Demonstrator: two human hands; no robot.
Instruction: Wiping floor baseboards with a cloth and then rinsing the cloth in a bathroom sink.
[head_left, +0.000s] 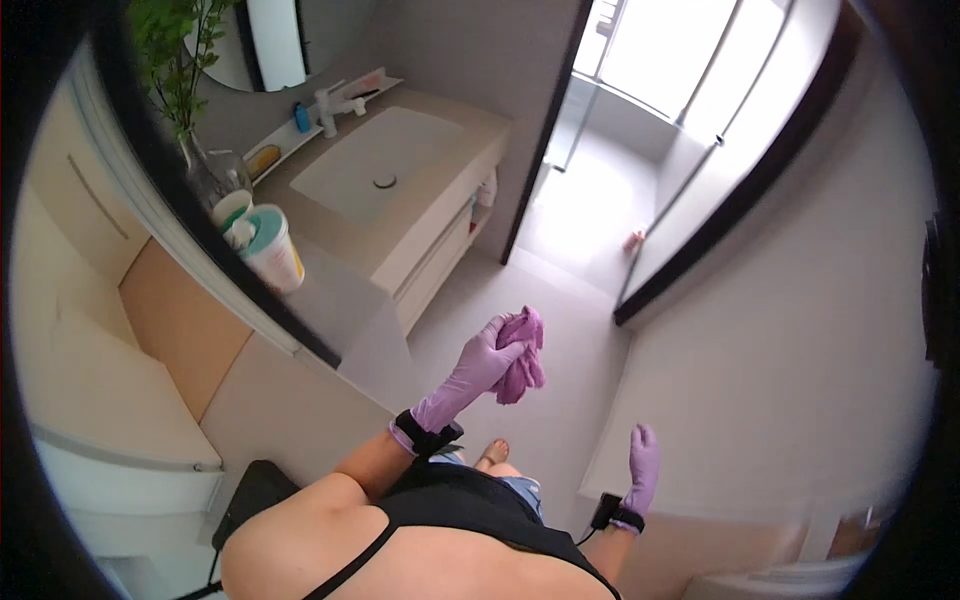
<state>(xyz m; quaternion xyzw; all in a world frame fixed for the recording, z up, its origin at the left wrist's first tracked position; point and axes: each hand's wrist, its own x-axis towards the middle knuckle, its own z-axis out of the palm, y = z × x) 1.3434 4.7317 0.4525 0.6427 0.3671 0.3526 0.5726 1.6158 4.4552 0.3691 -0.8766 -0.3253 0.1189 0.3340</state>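
My left hand (484, 364), in a thin purple glove, is closed on a crumpled purple cloth (523, 360) that hangs from its fingers above the grey floor. A black strapped device (427, 435) circles that wrist. My right hand (644, 457), gloved in the same purple, is lowered beside the light wall at the right, its fingers close together and nothing visible in it. Whether it is open or shut does not show clearly. Another black device (616, 514) sits on the right wrist.
At upper left is a washbasin (375, 161) with a white tap (330, 112). A white tub with a green lid (274, 247) and a glass vase (199, 165) stand near the dark frame. A dark-edged doorway (559, 142) leads to a bright shower area.
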